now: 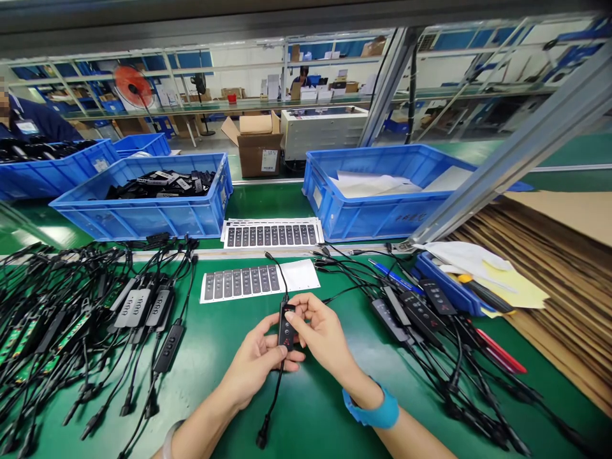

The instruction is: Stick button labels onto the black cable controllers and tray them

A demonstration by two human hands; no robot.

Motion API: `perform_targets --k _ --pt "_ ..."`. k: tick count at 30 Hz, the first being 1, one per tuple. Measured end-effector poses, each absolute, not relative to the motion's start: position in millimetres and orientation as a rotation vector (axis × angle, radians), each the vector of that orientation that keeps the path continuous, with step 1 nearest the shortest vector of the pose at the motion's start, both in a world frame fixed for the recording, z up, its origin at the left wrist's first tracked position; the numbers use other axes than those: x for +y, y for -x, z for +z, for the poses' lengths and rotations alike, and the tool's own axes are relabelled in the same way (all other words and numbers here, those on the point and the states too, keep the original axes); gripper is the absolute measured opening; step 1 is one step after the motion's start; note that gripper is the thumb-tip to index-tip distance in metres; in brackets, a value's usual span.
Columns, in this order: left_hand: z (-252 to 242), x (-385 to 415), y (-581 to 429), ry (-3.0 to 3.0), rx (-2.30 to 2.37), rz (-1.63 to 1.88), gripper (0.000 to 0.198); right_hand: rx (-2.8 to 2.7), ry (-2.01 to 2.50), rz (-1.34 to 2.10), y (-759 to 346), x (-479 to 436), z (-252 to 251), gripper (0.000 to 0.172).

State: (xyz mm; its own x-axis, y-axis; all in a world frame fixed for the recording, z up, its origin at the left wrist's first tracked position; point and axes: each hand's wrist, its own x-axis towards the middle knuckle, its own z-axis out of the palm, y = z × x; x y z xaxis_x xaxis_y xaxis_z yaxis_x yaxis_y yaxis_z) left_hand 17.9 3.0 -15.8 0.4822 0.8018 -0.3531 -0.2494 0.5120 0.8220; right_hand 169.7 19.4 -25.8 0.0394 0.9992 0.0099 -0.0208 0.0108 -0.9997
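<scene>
Between my two hands is a black in-line cable controller (285, 328), upright, with a dark button label with round symbols and red marks on its face. My left hand (261, 357) grips its lower left side, thumb near the bottom end. My right hand (318, 328) is closed around the upper right, its thumb pressed on the face near the top. One cable runs up from the controller; another hangs down to a black connector (262, 437). Just beyond lies a sheet of grey button labels (241, 282), its right part bare white backing.
Unlabelled controllers (138, 306) and tangled cables with green circuit boards (23, 335) lie left. Labelled controllers (421, 312) lie right, near a blue pen (394, 276) and red tool (502, 352). Behind stand more label sheets (272, 234), a bin of black parts (143, 213) and a paper bin (382, 213).
</scene>
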Motion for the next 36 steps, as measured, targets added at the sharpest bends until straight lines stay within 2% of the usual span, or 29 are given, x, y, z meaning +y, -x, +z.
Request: perform_targets --k 11,16,20,21,22,25,26,31,36 --pt "-15.3 2.0 -21.1 -0.860 0.887 0.746 0.070 -1.244 1.287 1.033 -168.0 18.2 -33.2 0.016" --pt "-14.9 4.6 -19.1 -0.841 0.886 0.749 0.061 -1.207 1.341 1.044 -172.7 21.0 -37.8 0.045" --pt "-14.6 5.5 -19.0 -0.896 0.841 0.747 0.042 -1.286 1.258 1.343 -170.8 18.8 -35.5 0.068" --pt "-15.1 5.5 -19.1 -0.917 0.835 0.738 0.038 -1.299 1.235 1.379 -169.2 18.3 -35.0 0.070" --pt "-16.0 5.4 -19.2 -0.933 0.837 0.727 0.035 -1.302 1.223 1.375 -167.7 18.3 -35.0 0.065" --pt "-19.4 4.9 -19.9 -0.949 0.875 0.698 0.037 -1.280 1.210 1.280 -165.2 21.3 -36.4 0.033" --pt "-20.2 4.7 -20.4 -0.945 0.884 0.695 0.039 -1.266 1.215 1.263 -165.4 22.9 -37.0 0.029" --pt "-21.2 4.1 -22.9 -0.906 0.917 0.721 0.047 -1.235 1.268 1.184 -170.0 26.5 -35.2 0.046" --pt "-28.0 5.9 -24.6 -0.913 0.961 0.780 0.047 -1.349 1.192 1.165 -165.6 19.2 -35.4 0.031"
